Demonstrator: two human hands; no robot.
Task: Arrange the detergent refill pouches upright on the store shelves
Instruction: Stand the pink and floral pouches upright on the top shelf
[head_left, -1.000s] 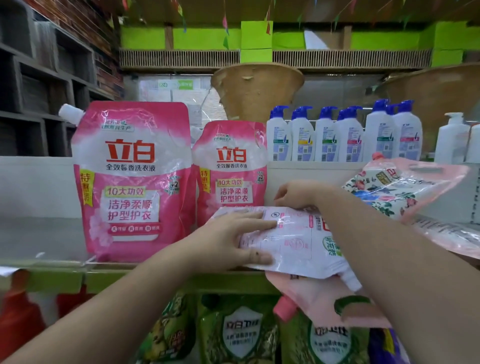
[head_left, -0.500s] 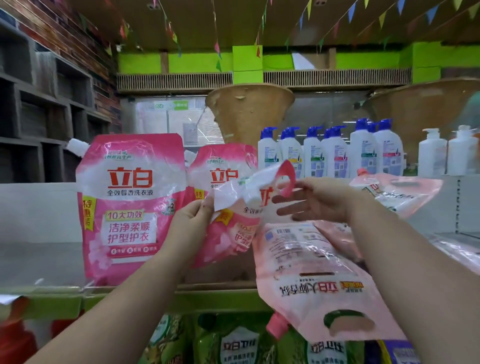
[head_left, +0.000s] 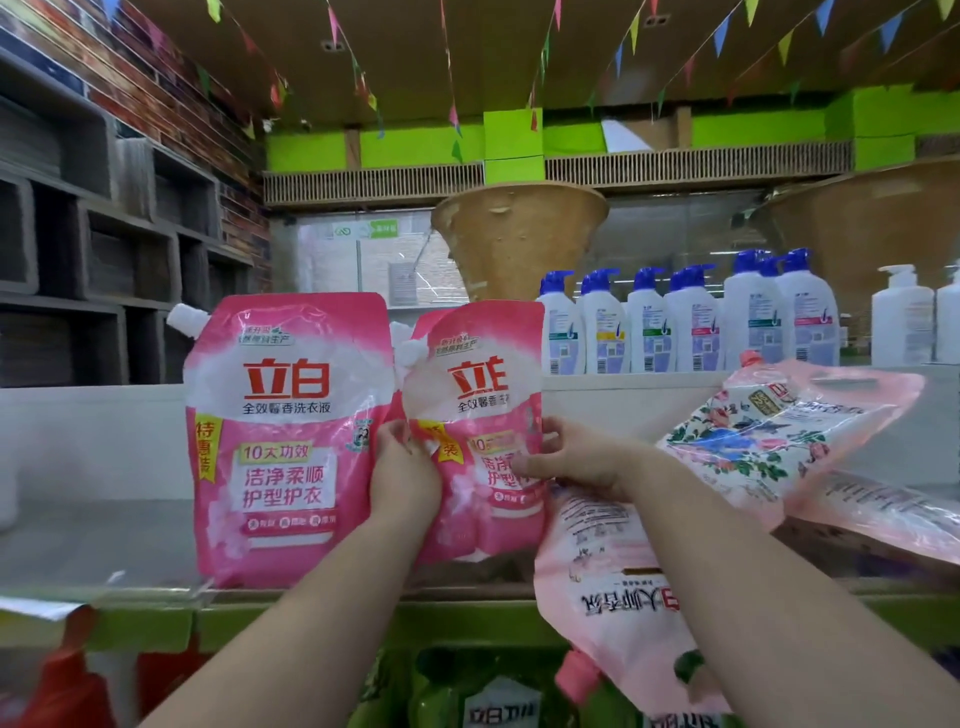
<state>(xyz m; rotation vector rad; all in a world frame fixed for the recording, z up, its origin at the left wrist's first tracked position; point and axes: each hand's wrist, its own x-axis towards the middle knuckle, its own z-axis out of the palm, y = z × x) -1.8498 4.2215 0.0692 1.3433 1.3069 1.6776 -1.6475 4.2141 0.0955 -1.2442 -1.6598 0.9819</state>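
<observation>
1. Half a second ago the smaller pink pouch (head_left: 475, 436) was crumpled and tilted between the hands; now both hands are holding it upright, its printed front facing the camera.
2. Head view: the left hand (head_left: 402, 475) is gripping the pouch's left edge, fingers curled around it.
3. The right hand (head_left: 576, 462) is pinching the pouch's right edge, thumb in front, fingers behind.
4. The held pouch is standing just beside a larger pink pouch (head_left: 288, 441), which is sitting upright on the shelf (head_left: 104, 540) to its left; another pink pouch is partly showing behind the two.
5. A pale pink pouch (head_left: 618, 618) is lying upside down, hanging over the shelf's green front edge, under the right forearm.
6. A floral pouch (head_left: 779, 436) is leaning tilted at the right, resting on more flattened pouches.
7. White pump bottles with blue caps (head_left: 691, 322) are lining a ledge behind.
8. Green pouches (head_left: 498, 696) are showing on the lower shelf.
9. Coloured bunting (head_left: 452, 114) is hanging from the ceiling.
</observation>
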